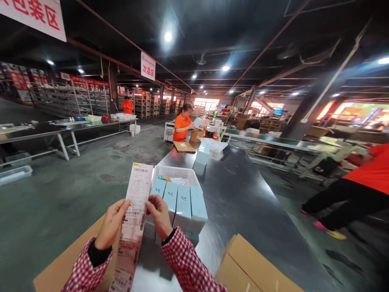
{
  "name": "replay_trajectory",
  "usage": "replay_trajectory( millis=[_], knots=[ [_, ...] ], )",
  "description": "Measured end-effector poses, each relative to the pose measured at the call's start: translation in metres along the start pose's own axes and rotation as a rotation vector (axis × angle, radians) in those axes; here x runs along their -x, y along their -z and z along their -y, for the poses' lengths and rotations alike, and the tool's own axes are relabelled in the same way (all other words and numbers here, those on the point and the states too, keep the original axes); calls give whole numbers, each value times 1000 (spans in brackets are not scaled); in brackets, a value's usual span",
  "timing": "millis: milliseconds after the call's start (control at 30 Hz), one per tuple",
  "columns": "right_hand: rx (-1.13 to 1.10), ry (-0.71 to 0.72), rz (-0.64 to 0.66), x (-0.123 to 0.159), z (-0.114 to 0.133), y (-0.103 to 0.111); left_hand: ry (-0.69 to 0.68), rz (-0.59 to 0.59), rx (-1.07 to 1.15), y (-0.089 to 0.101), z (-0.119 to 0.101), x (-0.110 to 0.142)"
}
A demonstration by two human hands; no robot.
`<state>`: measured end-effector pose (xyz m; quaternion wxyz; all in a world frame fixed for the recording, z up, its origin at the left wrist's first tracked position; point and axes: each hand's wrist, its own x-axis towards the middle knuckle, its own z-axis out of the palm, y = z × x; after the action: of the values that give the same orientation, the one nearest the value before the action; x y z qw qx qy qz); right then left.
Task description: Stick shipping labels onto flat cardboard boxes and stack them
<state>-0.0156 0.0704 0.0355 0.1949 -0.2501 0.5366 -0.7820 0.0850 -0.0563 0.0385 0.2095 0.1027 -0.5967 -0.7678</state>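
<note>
My left hand [112, 223] and right hand [160, 217] each pinch an edge of the printed label strip [133, 231], held up near the pale blue boxes [184, 207] on the table [243, 194]. I'm apparently reading it; moving on calls for freeing one hand without creasing it.

Under a dark ceiling [212, 24] dotted with round lamps [225, 68], a stained grey-green floor [91, 174] stretches past a long metal counter [243, 182] toward shelving racks [142, 106] and bright windows [206, 102].
</note>
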Motion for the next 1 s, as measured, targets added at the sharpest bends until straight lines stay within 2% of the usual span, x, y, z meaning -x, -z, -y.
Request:
replay_trajectory(
  millis=[267,667,1000],
  knots=[
    [11,4,-16,-8,1,12,25,-11,-37,-7,6,-11],
    [76,-44,12,-32,-9,34,71,-59,88,-15,27,-35],
    [298,-78,77,-58,-11,66,124,-32,144,-31,43,-64]
  ],
)
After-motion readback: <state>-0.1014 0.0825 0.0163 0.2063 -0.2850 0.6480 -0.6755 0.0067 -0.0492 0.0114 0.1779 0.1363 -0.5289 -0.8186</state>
